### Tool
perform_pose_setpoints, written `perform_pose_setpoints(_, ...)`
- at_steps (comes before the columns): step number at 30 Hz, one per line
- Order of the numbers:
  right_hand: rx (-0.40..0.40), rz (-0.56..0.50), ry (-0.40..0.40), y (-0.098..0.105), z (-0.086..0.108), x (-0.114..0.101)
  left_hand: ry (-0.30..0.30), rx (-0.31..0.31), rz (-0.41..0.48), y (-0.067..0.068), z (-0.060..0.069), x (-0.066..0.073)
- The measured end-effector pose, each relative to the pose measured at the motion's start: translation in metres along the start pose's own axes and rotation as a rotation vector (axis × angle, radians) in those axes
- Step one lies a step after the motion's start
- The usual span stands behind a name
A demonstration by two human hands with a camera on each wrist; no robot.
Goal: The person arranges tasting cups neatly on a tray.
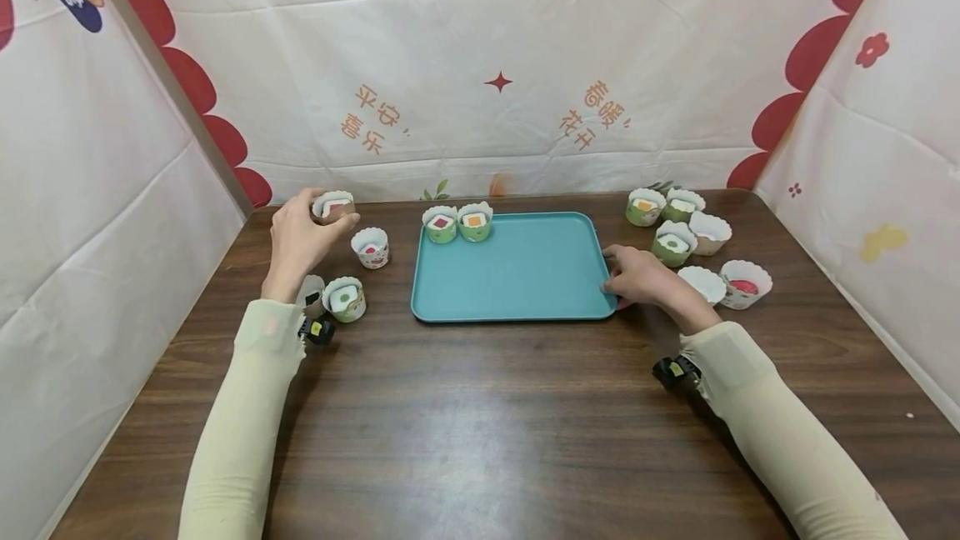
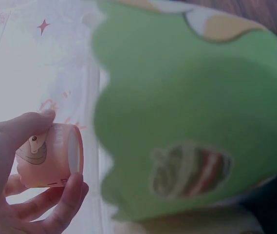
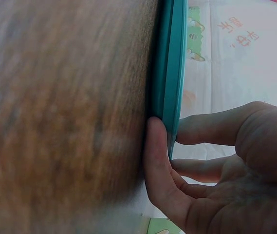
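Observation:
In the head view my left hand (image 1: 300, 232) grips a pink paper baking cup (image 1: 347, 211) by its sides. A white block with a red square sits inside it. From the left wrist view, thumb and fingers curl round the pink cup (image 2: 55, 155), and its pale base shows. My right hand (image 1: 643, 275) pinches the right rim of a teal tray (image 1: 517, 273), thumb and fingers on either side of the edge (image 3: 175, 73). Two green cups with blocks, one marked red (image 1: 440, 225) and one orange (image 1: 476, 222), stand in the tray's back left corner.
Near my left forearm stand a white cup with a red piece (image 1: 371, 248), a green cup with a block (image 1: 345, 300) and a partly hidden cup (image 1: 311, 293). Several green, white and pinkish cups (image 1: 675, 243) cluster right of the tray. A printed cloth (image 1: 480, 48) closes the table's back.

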State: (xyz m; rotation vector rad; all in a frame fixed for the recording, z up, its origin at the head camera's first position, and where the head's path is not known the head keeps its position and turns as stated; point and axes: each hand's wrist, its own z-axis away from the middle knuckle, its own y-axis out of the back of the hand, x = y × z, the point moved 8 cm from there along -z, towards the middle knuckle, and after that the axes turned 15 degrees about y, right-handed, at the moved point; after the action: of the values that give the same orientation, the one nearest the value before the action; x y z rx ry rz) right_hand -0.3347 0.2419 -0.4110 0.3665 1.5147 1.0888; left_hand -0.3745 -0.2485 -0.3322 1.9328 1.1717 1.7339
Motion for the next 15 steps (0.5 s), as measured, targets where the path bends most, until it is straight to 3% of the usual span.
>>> perform_pose_setpoints(15,0.001,-0.015,-0.002,0.0,0.001,-0.001,-0.053,-0.033,0.002,-0.02,0.006,0.019)
